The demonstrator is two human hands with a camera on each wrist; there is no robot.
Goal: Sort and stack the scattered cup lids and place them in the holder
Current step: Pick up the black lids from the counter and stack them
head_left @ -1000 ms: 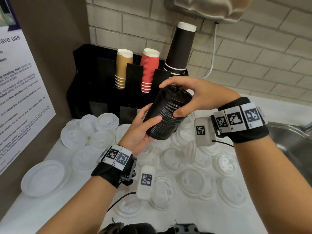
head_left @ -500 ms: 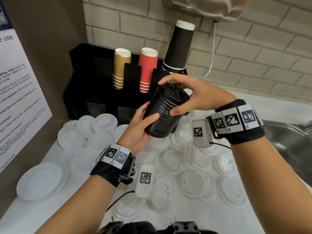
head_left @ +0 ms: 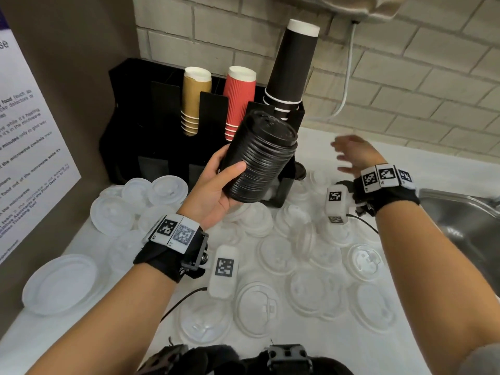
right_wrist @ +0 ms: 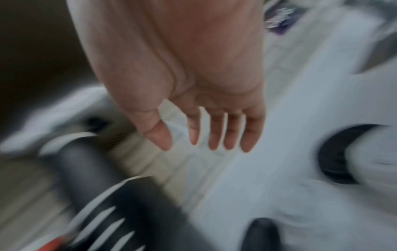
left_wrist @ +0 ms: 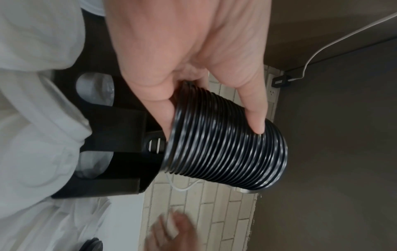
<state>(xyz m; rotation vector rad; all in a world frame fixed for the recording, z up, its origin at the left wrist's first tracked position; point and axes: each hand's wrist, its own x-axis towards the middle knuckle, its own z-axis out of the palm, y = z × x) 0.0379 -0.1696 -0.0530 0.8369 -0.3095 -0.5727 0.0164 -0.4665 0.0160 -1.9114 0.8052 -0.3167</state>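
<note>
Left hand (head_left: pixel 216 185) is clamping the tall stack of ribbed black plastic lids (head_left: pixel 258 161), tilted before the black holder (head_left: pixel 127 125) | right hand (head_left: pixel 354 154) is hovering, fingers spread, empty | steady the base, lower straight

Back wall is pale painted brick (head_left: pixel 405 85), running-bond pattern, with a white cable (head_left: pixel 347 77) hanging down from some grey unit (head_left: pixel 351 6) mounted up top. Left side is a plain brown panel (head_left: pixel 75 63) with a printed notice (head_left: pixel 29 158) stuck on it. White worktop (head_left: pixel 338 358) below, and a stainless steel sink (head_left: pixel 465 220) at the right edge. Lighting's soft and even.
</note>
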